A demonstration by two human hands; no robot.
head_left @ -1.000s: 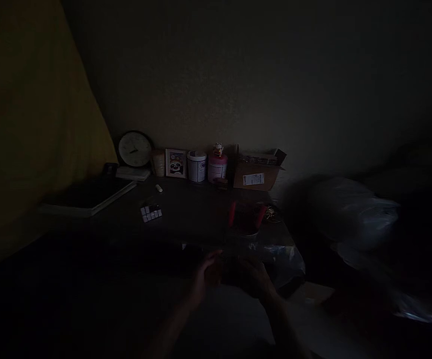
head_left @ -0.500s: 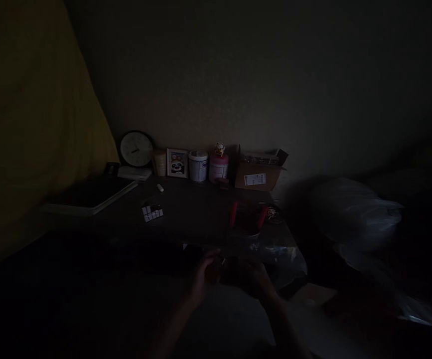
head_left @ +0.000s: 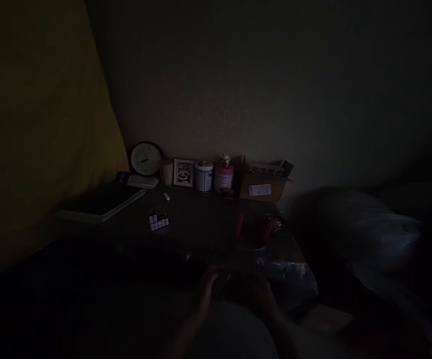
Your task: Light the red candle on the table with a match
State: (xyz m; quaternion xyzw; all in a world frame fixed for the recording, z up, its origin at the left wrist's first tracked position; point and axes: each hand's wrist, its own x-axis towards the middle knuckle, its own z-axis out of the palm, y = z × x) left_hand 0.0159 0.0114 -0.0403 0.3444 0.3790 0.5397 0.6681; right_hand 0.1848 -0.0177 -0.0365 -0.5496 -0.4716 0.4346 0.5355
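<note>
Basically, in the head view the left hand [head_left: 205,295] and right hand [head_left: 263,295] faced each other in front of the near edge of the table [head_left: 197,214], both curled toward a brownish object [head_left: 219,288] between them, too dark to tell if either gripped it. Handling looked underway, but done vs. left wasn't readable with its outline lost in shadow. Tabletop was dark and flat, plastic sheet [head_left: 294,271] crinkled and shiny, puzzle cube [head_left: 159,221] blocky and pale-tiled, cardboard box [head_left: 260,190] open-flapped.
</note>
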